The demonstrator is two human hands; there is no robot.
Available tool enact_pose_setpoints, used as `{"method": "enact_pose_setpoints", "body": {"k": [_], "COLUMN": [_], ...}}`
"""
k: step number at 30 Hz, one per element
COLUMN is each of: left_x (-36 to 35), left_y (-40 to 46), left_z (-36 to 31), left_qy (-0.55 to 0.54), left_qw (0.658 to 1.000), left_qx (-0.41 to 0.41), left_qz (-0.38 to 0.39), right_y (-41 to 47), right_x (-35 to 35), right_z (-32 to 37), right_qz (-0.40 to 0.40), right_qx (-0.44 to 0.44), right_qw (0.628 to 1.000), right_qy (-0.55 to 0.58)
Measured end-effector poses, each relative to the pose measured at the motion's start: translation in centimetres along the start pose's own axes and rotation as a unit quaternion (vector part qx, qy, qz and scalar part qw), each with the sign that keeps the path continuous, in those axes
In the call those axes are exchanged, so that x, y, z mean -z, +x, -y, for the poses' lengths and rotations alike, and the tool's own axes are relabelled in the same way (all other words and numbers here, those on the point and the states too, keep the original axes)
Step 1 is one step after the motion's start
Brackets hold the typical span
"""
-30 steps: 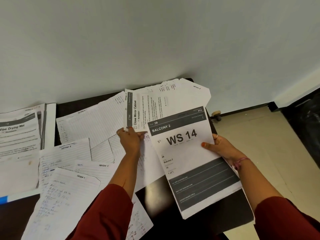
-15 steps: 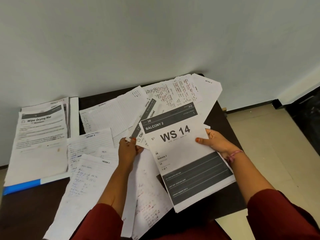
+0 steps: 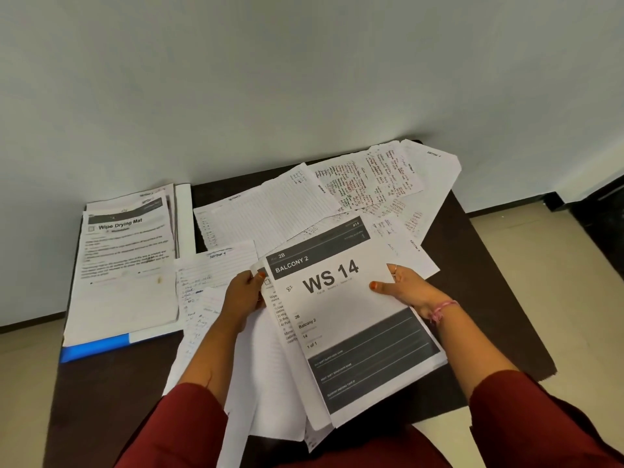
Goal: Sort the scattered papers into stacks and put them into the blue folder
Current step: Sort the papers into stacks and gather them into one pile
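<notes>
Both hands hold a bundle of printed sheets above the table, its top sheet (image 3: 341,312) headed "BALCONY 2, WS 14". My right hand (image 3: 407,290) grips the bundle's right edge, thumb on top. My left hand (image 3: 244,292) pinches the left edge, where a printed sheet (image 3: 277,314) pokes out from under the top one. The blue folder (image 3: 96,349) lies open at the table's left with a stack of printed pages (image 3: 125,265) on it, topmost headed "Wipe Drying Mat". Handwritten lined papers (image 3: 270,211) lie scattered across the dark table (image 3: 479,298), more (image 3: 371,177) at the far right.
A pale wall stands right behind the table's far edge. Tiled floor (image 3: 557,298) shows to the right and at lower left. More lined sheets (image 3: 209,275) lie under my left forearm, some hanging over the near edge.
My left hand has drawn the "Close Mirror Cabinet" sheet in under the WS 14 sheet, and the bundle has come nearer to me. The camera has tilted so more of the folder shows.
</notes>
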State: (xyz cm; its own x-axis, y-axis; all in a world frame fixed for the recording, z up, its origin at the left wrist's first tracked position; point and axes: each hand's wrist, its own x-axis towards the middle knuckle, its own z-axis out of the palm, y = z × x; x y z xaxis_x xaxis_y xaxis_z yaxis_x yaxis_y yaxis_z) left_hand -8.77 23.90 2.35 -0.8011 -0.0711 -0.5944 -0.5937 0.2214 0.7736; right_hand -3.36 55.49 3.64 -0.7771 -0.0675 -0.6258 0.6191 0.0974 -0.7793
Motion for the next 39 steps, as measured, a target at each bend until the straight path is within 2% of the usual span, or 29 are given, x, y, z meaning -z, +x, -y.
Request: {"method": "enact_pose_setpoints", "body": {"k": [6, 11, 15, 20, 25, 28, 32, 36, 39], "left_x": [0.2, 0.0, -0.9, -3.2, -4.8, -5.0, -5.0, -4.7, -4.3], "left_y": [-0.5, -1.4, -3.3, -5.2, -6.3, -7.1, -8.1, -9.4, -10.5], "left_z": [0.2, 0.8, 1.5, 2.8, 2.2, 0.8, -1.4, -5.2, -8.1], "left_qy": [-0.006, -0.039, -0.058, -0.018, -0.072, -0.122, -0.155, -0.198, -0.206], "left_qw": [1.000, 0.999, 0.998, 0.996, 0.989, 0.983, 0.974, 0.958, 0.942], "left_qx": [0.022, 0.024, -0.010, -0.074, -0.089, -0.082, -0.115, -0.167, -0.237], "left_qz": [0.006, -0.005, -0.017, -0.040, -0.088, -0.109, -0.120, -0.120, -0.121], "right_y": [0.3, 0.7, 0.4, -0.2, -0.7, -1.6, -2.4, -2.5, -2.3], "right_x": [-2.4, -3.5, -4.3, -4.8, -5.0, -4.5, -3.6, -2.7, -2.2], "right_z": [-0.3, -0.4, -0.4, -0.8, -0.9, -0.6, 0.9, 3.3, 5.4], "right_qz": [-0.010, -0.032, -0.063, -0.074, -0.104, -0.117, -0.047, -0.042, -0.057], "right_qx": [0.005, 0.009, 0.015, 0.040, 0.100, 0.118, 0.133, 0.173, 0.205], "right_qw": [0.999, 0.992, 0.984, 0.980, 0.972, 0.978, 0.989, 0.983, 0.974], "right_qy": [-0.041, -0.124, -0.167, -0.178, -0.188, -0.127, 0.034, 0.055, 0.078]}}
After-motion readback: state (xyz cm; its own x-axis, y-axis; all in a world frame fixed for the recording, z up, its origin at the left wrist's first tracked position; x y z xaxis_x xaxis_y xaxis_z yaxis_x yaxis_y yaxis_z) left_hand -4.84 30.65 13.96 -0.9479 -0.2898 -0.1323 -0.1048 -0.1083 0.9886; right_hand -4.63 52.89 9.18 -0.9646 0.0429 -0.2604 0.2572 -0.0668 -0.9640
